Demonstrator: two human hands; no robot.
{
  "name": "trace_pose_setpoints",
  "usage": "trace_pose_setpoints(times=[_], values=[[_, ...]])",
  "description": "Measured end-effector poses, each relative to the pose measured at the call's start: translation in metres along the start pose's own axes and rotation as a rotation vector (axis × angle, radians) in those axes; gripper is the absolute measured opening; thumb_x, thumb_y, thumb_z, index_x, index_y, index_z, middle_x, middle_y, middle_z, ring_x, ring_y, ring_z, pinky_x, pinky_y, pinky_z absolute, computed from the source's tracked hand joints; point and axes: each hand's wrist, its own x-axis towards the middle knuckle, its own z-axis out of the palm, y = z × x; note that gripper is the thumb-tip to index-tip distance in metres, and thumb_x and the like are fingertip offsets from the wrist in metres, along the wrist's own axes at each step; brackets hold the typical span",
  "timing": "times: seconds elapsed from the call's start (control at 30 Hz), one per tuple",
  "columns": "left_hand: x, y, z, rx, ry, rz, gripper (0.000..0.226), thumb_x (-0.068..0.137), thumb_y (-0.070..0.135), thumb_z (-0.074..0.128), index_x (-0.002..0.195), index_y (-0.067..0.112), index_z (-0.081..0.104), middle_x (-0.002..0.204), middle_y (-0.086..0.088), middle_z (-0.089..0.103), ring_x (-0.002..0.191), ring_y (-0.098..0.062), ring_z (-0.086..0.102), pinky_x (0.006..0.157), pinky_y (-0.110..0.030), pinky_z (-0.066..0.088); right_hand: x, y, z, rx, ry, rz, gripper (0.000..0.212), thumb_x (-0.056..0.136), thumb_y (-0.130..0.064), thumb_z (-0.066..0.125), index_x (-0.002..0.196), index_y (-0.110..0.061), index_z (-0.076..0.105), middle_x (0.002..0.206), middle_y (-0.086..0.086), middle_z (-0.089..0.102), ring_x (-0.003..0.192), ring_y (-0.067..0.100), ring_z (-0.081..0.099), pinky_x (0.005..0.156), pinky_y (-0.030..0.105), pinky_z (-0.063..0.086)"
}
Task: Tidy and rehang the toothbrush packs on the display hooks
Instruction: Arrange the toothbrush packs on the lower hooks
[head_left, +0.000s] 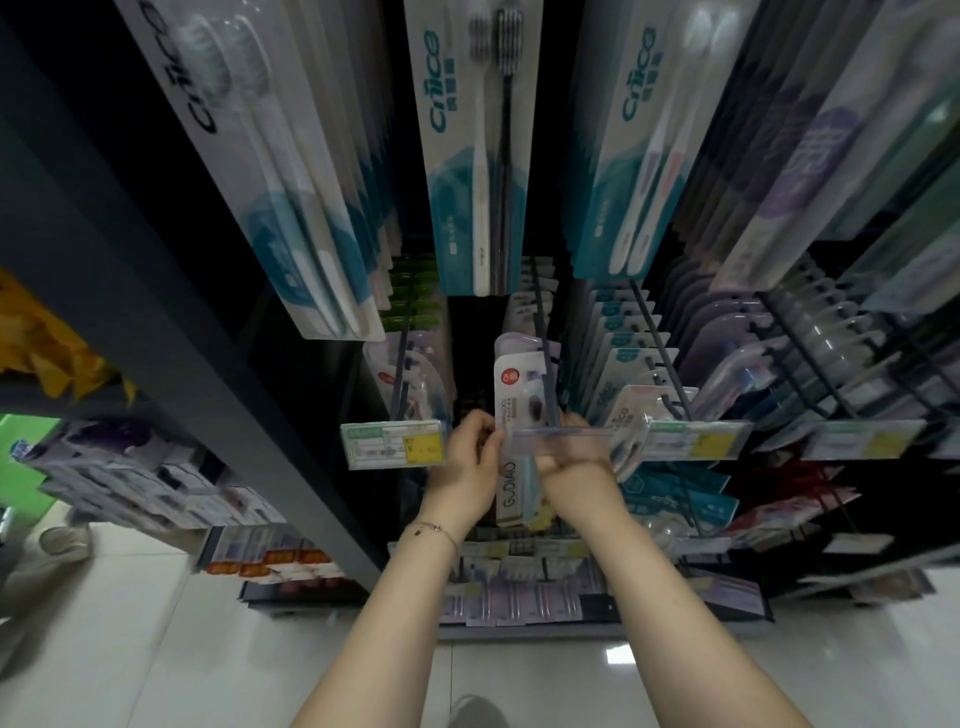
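Your left hand (467, 460) and right hand (574, 462) grasp the toothbrush pack (519, 387) edgewise, the hook (544, 358) just above your fingers (484, 430).

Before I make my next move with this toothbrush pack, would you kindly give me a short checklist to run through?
1. Left-hand grip on the GUDIAO pack: ok, fingers pinch its left edge.
2. Right-hand grip: cannot tell, its fingers sit partly behind the clear label holder.
3. Pack's hang hole on the hook: cannot tell, too blurred.
4. Packs farther back on that hook: ok, hanging in a row.
5. Left neighbour's price label: ok, sits at its hook's tip.
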Motion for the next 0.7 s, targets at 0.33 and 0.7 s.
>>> trace_pose_setpoints(times=[0.33,0.7], values=[[-0.004,-0.021,0.0,-0.034,-0.034,-0.087,0.011,0.105,0.026,0.046,0.103,0.026,0.057,0.094,0.002,0.069,0.087,-0.017,0.067,0.083,-0.038,0.056,-0.018,-0.01,0.003,-0.047,-0.052,0.005,0.04,0.1,-0.032,0.051,0.139,-0.024,0.051,0.122,0.005,0.06,0.108,0.021,0.057,0.091,0.025,0.045],[-0.04,-0.047,0.008,0.01,-0.111,-0.131,0.021,0.104,0.018,0.048,0.124,0.02,0.054,0.111,0.007,0.065,0.1,-0.001,0.062,0.087,-0.024,0.053,-0.035,0.018,0.011,-0.188,-0.134,-0.171,0.044,0.092,-0.035,0.06,0.136,-0.03,0.053,0.122,-0.003,0.055,0.109,0.017,0.058,0.094,0.039,0.05]])
